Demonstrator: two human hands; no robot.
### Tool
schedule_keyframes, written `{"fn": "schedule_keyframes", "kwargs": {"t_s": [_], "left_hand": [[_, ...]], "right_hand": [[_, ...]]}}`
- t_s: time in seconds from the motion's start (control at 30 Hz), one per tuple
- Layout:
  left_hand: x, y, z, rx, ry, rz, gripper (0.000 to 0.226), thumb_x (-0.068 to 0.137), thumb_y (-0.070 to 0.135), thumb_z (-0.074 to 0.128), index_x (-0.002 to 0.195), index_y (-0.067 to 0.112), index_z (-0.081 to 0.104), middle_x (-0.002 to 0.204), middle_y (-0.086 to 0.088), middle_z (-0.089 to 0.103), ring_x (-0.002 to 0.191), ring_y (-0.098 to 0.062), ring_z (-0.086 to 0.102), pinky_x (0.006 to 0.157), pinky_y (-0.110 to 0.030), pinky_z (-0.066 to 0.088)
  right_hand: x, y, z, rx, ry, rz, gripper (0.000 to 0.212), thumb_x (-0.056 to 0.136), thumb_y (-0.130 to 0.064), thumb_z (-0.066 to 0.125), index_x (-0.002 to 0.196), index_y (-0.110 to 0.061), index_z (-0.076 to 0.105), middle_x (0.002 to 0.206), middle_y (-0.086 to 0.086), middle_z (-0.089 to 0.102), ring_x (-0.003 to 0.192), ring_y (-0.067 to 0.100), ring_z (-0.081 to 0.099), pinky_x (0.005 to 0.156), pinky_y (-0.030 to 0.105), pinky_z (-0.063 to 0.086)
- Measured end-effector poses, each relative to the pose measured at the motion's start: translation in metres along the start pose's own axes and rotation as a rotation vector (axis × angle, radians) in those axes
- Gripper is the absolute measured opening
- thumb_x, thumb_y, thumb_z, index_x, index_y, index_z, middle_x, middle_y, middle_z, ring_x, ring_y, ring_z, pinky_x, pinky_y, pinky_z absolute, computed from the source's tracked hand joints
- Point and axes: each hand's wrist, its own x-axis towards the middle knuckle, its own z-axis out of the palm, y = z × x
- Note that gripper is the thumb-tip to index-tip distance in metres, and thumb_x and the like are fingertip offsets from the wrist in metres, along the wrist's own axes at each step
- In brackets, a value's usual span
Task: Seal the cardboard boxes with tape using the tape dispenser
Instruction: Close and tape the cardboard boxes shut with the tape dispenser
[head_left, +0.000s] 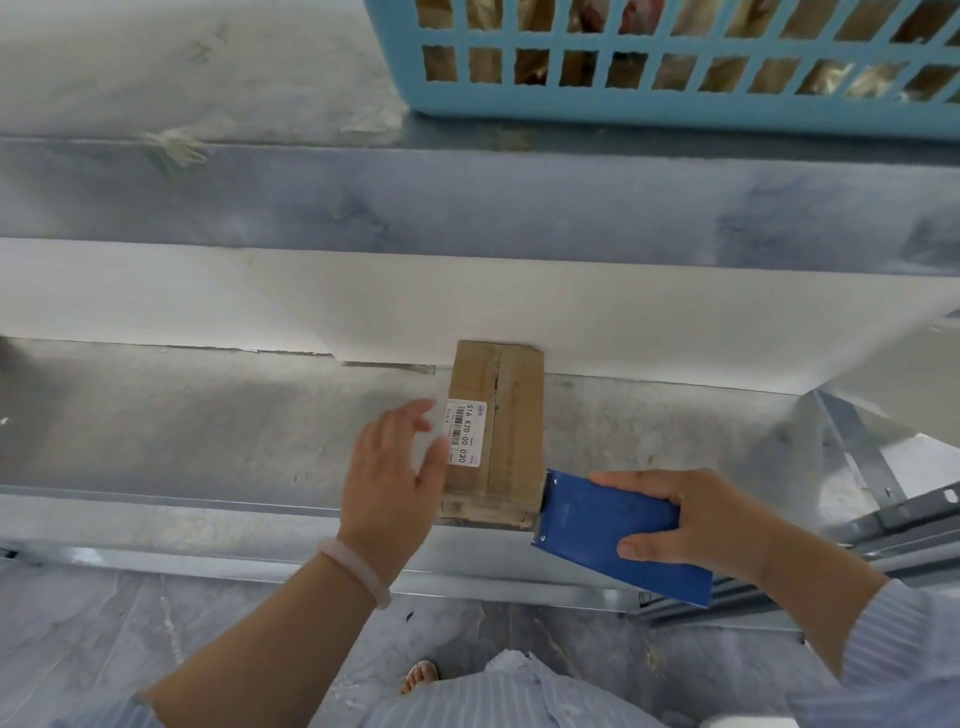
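One box (511, 415) — left hand (387, 483) beside it, right hand (696, 525) gripping tape dispenser (597, 525).

Packing/shipping station, warehouse type: bare sheet-metal bench (208, 415), barcode shipping label (464, 433) on a taped cardboard box (511, 415) sitting on it, blue plastic basket (675, 111) of bagged items on the shelf (208, 78) above.

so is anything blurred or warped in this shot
Head view: the left hand is motion-smeared at its fingertips beside the box, whose label is readable; the right hand and dispenser look sharp; the wide lens bends the shelf edges at right; light is soft, shadows faint.
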Motion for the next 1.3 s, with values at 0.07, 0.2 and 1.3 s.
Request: {"fn": "schedule_keyframes", "kwargs": {"t_s": [0.07,0.2,1.3], "left_hand": [[0.011,0.019,0.011,0.157,-0.203,0.345,0.049,0.099,0.044,0.033,0.143,0.024,0.041,0.14,0.005,0.05,0.13,-0.01,0.04,0.108,-0.03,0.033],[0.021,0.022,0.034,0.566,-0.606,0.523,0.057,0.096,0.056,0.001,0.15,0.039,-0.001,0.161,0.011,-0.002,0.149,-0.014,-0.01,0.121,-0.044,0.0],[0.023,0.013,0.04,0.56,-0.626,0.519,0.056,0.096,0.056,0.004,0.149,0.04,0.01,0.16,0.01,0.015,0.149,-0.018,0.015,0.12,-0.046,0.012]], "right_hand": [[0.0,-0.001,0.001,0.008,-0.001,0.01,0.062,0.068,-0.046,0.084,0.107,-0.079,0.048,0.105,-0.035,0.065,0.094,-0.006,0.066,0.078,0.019,0.057],[-0.004,0.0,-0.001,0.026,-0.003,0.023,0.061,0.069,-0.042,0.085,0.107,-0.075,0.051,0.114,-0.026,0.066,0.096,-0.004,0.066,0.081,0.024,0.058],[0.001,-0.105,0.027,-0.767,-0.068,0.353,0.005,0.087,-0.017,0.057,0.09,-0.019,0.061,0.097,0.002,0.065,0.083,0.023,0.058,0.076,0.033,0.049]]}}
